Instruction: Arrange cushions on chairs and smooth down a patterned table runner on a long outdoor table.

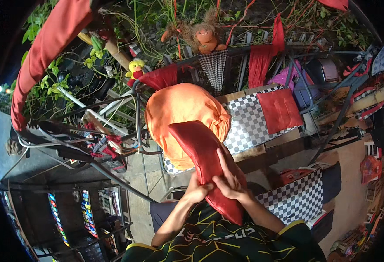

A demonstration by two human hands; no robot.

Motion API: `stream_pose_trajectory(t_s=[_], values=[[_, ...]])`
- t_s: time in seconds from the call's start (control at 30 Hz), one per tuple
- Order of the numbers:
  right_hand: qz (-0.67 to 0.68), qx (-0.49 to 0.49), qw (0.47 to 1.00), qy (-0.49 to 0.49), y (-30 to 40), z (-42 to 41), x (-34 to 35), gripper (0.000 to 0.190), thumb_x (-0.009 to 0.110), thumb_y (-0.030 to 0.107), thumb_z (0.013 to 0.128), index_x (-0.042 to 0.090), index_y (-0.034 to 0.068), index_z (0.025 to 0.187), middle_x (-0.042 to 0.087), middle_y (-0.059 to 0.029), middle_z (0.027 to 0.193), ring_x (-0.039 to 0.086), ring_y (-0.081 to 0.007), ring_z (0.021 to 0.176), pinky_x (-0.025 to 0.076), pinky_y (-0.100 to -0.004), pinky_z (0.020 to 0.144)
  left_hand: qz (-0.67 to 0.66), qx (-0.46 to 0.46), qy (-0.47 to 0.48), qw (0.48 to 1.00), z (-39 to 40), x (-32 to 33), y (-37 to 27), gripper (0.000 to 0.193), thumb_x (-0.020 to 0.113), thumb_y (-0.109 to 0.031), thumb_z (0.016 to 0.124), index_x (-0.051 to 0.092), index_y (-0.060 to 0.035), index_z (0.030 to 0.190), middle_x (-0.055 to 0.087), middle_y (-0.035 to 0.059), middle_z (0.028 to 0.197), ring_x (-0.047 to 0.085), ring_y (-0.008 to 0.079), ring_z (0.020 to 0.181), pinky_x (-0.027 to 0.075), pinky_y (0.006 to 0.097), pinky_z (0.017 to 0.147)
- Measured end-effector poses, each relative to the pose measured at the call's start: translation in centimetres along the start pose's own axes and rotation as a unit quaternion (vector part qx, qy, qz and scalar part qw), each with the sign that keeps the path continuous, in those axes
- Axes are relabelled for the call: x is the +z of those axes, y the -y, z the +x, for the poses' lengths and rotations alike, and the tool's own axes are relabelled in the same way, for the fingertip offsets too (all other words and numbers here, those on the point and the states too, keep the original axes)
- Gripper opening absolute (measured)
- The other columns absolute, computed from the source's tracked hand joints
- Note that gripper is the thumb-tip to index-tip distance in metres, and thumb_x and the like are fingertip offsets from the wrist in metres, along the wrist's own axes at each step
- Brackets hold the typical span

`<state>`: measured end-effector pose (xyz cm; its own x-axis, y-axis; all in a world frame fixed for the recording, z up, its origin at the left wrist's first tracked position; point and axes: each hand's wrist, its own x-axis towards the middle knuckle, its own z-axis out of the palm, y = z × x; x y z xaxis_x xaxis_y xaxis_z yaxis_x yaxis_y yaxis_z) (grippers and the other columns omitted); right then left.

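Observation:
Both my hands hold a long red cushion with a smooth, shiny cover, upright before my body. My left hand grips its left edge, with the thumb across the near face. On the right edge, my right hand presses with the thumb on the face and a finger stretched upward. Directly beyond the cushion is a large bulging orange cloth bundle, gathered in a knot at its right side. A flat red cushion lies on a black-and-white checked cloth to the right.
Dark metal frames stand left of the bundle. A yellow plush toy and an orange plush toy sit among plants and railings at the back. Another checked cloth covers a surface at lower right. Shelves with colourful packets are at lower left.

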<state>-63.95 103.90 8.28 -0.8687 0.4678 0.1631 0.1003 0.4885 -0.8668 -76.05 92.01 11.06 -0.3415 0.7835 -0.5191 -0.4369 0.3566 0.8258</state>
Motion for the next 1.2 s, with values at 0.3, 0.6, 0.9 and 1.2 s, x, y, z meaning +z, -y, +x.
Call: stream_pose_trajectory(t_s=[0.3, 0.6, 0.9, 1.2], values=[[0.446, 0.35, 0.819, 0.084, -20.6, -11.5, 6.3, 0.065, 0.035, 0.049, 0.091, 0.03, 0.001, 0.135, 0.038, -0.0106, 0.137, 0.037, -0.0241, 0.124, 0.027, -0.0378, 0.104, -0.237, 0.012, 0.049, 0.97, 3.6, -3.2, 2.1, 0.062, 0.047, 0.015, 0.051, 0.049, -0.0013, 0.111, 0.058, 0.0078, 0.084, 0.054, 0.0188, 0.065, 0.044, 0.0303, 0.058], [0.637, 0.22, 0.689, -0.269, -26.9, -13.6, -0.4, 0.054, 0.062, 0.035, 0.081, 0.047, 0.006, 0.124, 0.051, -0.0107, 0.124, 0.049, -0.0224, 0.112, 0.037, -0.0354, 0.096, 0.0, -0.117, -0.078, 0.99, 17.0, 1.8, -3.2, 0.008, 0.044, -0.001, 0.059, 0.048, -0.0068, 0.055, 0.048, 0.0041, 0.059, 0.038, 0.0123, 0.046, 0.033, 0.0245, 0.044], [0.09, 0.323, 0.874, -0.352, -28.4, -3.9, -15.1, 0.062, 0.073, 0.031, 0.072, 0.048, -0.002, 0.118, 0.056, -0.0183, 0.111, 0.053, -0.0281, 0.104, 0.04, -0.0365, 0.09, 0.063, 0.008, 0.045, 0.997, 28.6, 0.9, -1.1, 0.022, 0.044, 0.006, 0.065, 0.051, -0.0059, 0.082, 0.05, 0.0001, 0.067, 0.046, 0.0107, 0.057, 0.038, 0.0236, 0.051], [-0.146, 0.459, 0.866, -0.136, -45.1, -8.4, -9.9, 0.069, 0.067, 0.035, 0.074, 0.039, 0.003, 0.129, 0.046, -0.0232, 0.123, 0.045, -0.0375, 0.114, 0.036, -0.043, 0.095, 0.339, -0.046, -0.064, 0.937, 34.9, -9.0, 14.7, 0.058, 0.056, -0.003, 0.074, 0.038, -0.0084, 0.129, 0.063, 0.0086, 0.084, 0.058, 0.014, 0.063, 0.048, 0.0295, 0.054]])
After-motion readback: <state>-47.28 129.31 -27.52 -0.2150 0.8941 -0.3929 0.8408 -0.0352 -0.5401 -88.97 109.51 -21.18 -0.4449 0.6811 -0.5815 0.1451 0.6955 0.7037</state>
